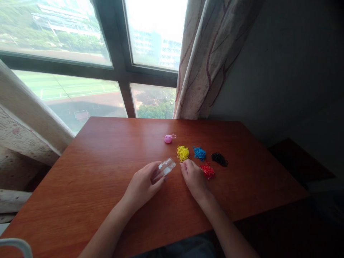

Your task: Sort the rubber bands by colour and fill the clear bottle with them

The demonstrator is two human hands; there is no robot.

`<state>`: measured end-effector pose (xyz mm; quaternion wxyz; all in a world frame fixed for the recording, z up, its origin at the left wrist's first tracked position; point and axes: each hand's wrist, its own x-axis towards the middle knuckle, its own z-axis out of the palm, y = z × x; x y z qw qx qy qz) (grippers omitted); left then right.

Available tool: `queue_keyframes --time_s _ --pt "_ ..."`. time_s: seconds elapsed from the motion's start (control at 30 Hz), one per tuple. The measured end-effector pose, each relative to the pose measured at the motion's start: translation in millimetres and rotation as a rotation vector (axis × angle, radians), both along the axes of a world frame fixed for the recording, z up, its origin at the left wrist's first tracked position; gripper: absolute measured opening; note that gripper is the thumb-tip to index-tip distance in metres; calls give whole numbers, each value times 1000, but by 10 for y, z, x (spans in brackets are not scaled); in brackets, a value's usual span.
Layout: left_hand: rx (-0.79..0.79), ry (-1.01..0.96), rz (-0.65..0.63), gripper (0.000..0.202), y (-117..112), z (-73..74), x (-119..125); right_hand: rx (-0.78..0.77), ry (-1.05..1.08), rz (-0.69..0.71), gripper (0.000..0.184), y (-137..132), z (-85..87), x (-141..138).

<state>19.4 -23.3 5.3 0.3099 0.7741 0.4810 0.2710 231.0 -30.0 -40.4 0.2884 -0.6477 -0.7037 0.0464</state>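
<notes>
My left hand [146,181] is wrapped round a small clear bottle [167,167], which it holds tilted with the open-looking mouth towards the right. My right hand [192,175] is closed, fingertips pinched together, just right of the bottle's mouth; what is in the pinch is too small to make out. Close by lie loose heaps of small rubber bands: yellow [183,153] beyond the right fingertips, blue [199,153] farther right, red [208,171] beside the right hand and partly behind it, and black [219,159] at the far right. A pink round cap with a loop [168,139] sits behind the yellow heap.
Everything rests on a brown wooden table [88,179]. Its far edge meets a window [126,75] with a patterned curtain [206,53] on the right and another curtain [32,122] on the left. A white curved tube [17,242] shows at the lower left corner.
</notes>
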Motion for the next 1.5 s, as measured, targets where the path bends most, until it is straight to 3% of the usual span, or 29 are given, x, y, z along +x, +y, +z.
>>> queue_keyframes --time_s 0.1,0.23,0.4,0.53,0.7,0.9,1.07,1.23,1.5 --pt "-8 11 -6 27 -2 1 4 5 345 -58 29 -7 -1 53" --pt "-5 28 0 29 2 -5 8 -105 861 -105 31 37 23 42" --pt "14 34 -6 29 -4 -29 18 -154 1598 -121 34 160 198 -19" --pt "0 -17 -56 28 -55 -32 113 -211 1906 -88 27 240 348 -27" --pt "-28 -43 -193 34 -138 -9 339 -259 2099 57 18 344 430 -58" --pt "-31 -5 -176 31 -147 -6 433 -272 2261 45 12 418 452 -106" --pt "-27 8 -128 27 -136 -7 471 -179 2216 4 20 415 414 -111" --pt "-30 25 -97 26 -111 -5 533 -77 2129 54 33 421 382 -120" --pt "-16 56 -83 29 -91 1 546 -38 2220 83 36 404 442 -144"
